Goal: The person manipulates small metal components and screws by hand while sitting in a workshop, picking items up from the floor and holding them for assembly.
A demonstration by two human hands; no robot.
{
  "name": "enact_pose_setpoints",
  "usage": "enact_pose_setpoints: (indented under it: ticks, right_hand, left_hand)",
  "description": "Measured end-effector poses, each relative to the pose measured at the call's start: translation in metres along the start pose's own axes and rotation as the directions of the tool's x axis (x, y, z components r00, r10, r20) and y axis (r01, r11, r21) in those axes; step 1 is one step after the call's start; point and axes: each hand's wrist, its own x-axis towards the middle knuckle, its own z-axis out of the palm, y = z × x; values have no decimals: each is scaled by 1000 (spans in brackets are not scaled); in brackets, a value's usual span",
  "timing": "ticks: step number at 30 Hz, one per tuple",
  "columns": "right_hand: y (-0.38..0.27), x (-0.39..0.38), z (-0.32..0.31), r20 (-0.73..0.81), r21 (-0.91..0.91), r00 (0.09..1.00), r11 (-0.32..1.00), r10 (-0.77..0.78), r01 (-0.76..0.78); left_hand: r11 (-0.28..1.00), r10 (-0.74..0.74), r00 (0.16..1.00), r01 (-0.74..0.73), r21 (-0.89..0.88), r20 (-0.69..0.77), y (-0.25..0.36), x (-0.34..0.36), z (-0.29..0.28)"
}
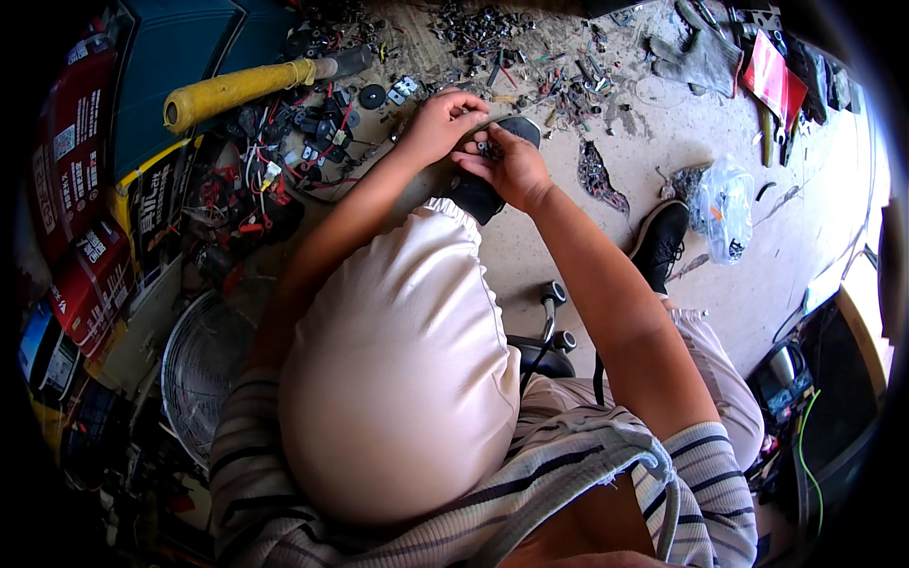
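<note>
Over my black shoe (526, 133) my two hands are close together. The right hand (516, 170) is cupped, with its fingers curled round several small metal parts (487, 148) that look like nuts or screws. Just left of it, my left hand (440, 126) has its thumb and fingers drawn together. Whatever may be between those fingertips is too small to tell. Loose screws and bits of hardware (483, 33) lie scattered on the floor beyond the hands.
A hammer with a yellow-wrapped handle (237, 90) lies at the left above tangled wires and connectors (275, 170). Boxes (71, 161) are stacked at far left. A grey glove (701, 62), a red packet (772, 76) and a clear plastic bag (727, 208) lie to the right.
</note>
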Motion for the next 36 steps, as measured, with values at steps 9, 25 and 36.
enact_pose_setpoints:
  ticks: [9, 25, 36]
  right_hand:
    - [0, -1, 1, -2, 1, 1000, 1000, 5, -5]
    - [2, 0, 3, -20, 43, 998, 997, -56, 57]
    - [-1, -3, 4, 1, -39, 1000, 999, -12, 12]
  left_hand:
    - [818, 203, 967, -82, 570, -152, -10, 29, 17]
    - [963, 237, 971, -233, 138, -18, 41, -39, 7]
    - [854, 273, 946, -155, 497, -173, -9, 24, 24]
